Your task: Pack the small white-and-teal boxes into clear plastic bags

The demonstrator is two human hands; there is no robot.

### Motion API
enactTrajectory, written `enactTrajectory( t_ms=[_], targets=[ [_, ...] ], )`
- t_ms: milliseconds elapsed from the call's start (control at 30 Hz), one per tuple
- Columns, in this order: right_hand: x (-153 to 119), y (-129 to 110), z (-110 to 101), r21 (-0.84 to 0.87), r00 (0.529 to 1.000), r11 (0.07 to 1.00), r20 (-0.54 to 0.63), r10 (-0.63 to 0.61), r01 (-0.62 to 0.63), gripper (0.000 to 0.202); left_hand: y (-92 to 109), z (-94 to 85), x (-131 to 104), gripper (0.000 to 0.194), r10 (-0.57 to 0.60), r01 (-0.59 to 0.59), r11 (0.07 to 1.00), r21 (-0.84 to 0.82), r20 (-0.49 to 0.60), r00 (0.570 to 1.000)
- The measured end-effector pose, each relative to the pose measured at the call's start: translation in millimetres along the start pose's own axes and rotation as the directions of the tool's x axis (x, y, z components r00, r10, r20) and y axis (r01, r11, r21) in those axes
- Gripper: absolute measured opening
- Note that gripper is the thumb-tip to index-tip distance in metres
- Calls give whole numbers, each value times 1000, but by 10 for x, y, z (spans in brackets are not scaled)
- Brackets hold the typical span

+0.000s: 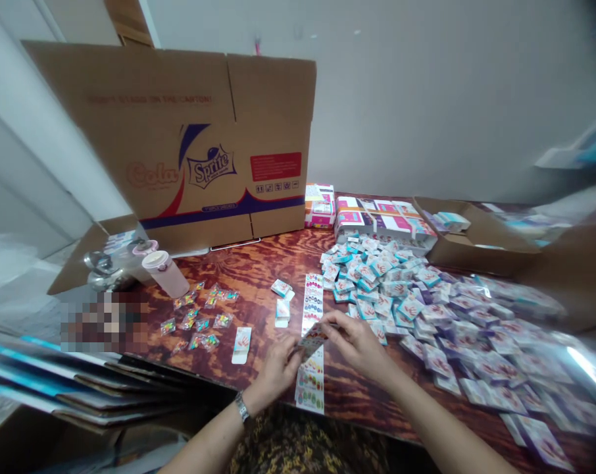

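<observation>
Both hands meet over a printed sticker strip [312, 336] near the table's front edge. My left hand [281, 361], with a watch on the wrist, pinches the strip's left end. The fingers of my right hand [346, 334] are closed on its right end. Beneath and beyond them lie more sticker sheets [313, 294] in a column. Left of the sheets are a small open box [282, 312], another small box [281, 287] and a flattened-looking white box [242, 343]. Small bags of colourful candy [197, 322] lie further left.
A heap of small boxes [377, 276] spreads over the right side. A large Sprite carton [219, 151] stands at the back left, with a pink cup [167, 275] before it. Printed packs [384, 220] and an open carton [480, 240] stand behind the heap. Cardboard sheets [71, 388] fill the lower left.
</observation>
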State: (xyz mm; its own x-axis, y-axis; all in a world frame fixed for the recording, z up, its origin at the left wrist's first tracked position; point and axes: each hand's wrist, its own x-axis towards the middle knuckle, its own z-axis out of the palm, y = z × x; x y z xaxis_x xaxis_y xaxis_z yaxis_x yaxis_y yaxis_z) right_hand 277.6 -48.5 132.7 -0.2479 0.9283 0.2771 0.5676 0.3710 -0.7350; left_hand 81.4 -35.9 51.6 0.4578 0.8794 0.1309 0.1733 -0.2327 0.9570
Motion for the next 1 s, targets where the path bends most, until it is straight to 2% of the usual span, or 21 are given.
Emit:
enactTrajectory(
  t_ms=[100, 167, 233, 300, 367, 433, 567, 667, 733, 867, 933, 1000],
  targets=[
    [-73, -86, 51, -26, 995, 995, -17, -96, 95, 17, -49, -12, 0, 22, -77, 75, 993, -92, -18, 997],
    [-159, -162, 120, -49, 984, 984, 66, -167, 170, 18, -60, 0, 9, 25, -119, 111, 981, -159, -40, 992],
    [-235, -220, 206, -69, 961, 976, 199, -190, 207, 20, -22, 28, 21, 27, -172, 152, 950, -274, -50, 984],
    [-268, -231, 283, -63, 949, 981, 269, -163, 186, 21, 60, 58, 27, 31, -250, 211, 862, -461, -24, 968],
    [-247, -193, 329, -37, 963, 991, 242, -116, 128, 19, 151, 78, 22, 33, -312, 269, 725, -633, 47, 949],
    [-195, -130, 349, -30, 984, 997, 166, -61, 67, 17, 217, 76, 6, 33, -338, 317, 632, -707, 117, 934],
    [-111, -43, 402, -100, 999, 995, 45, -6, 11, 12, 263, 15, -44, 38, -389, 400, 571, -717, 192, 901],
    [-101, -14, 482, -152, 1000, 988, -3, 7, -7, 7, 300, -41, -87, 41, -372, 404, 534, -742, 222, 901],
    [-103, 13, 526, -171, 1000, 985, 2, 26, -25, 7, 338, -57, -112, 41, -332, 381, 543, -749, 225, 916],
    [-111, 74, 550, -246, 994, 967, 58, 90, -73, 20, 341, -11, -140, 49, -261, 327, 692, -644, 199, 945],
    [-130, 88, 553, -315, 994, 948, 83, 66, -36, 18, 283, 32, -143, 41, -266, 298, 749, -592, 143, 953],
    [-173, 91, 567, -387, 996, 920, 88, -32, 64, 17, 211, 62, -142, 31, -317, 299, 764, -572, 71, 946]
  ],
)
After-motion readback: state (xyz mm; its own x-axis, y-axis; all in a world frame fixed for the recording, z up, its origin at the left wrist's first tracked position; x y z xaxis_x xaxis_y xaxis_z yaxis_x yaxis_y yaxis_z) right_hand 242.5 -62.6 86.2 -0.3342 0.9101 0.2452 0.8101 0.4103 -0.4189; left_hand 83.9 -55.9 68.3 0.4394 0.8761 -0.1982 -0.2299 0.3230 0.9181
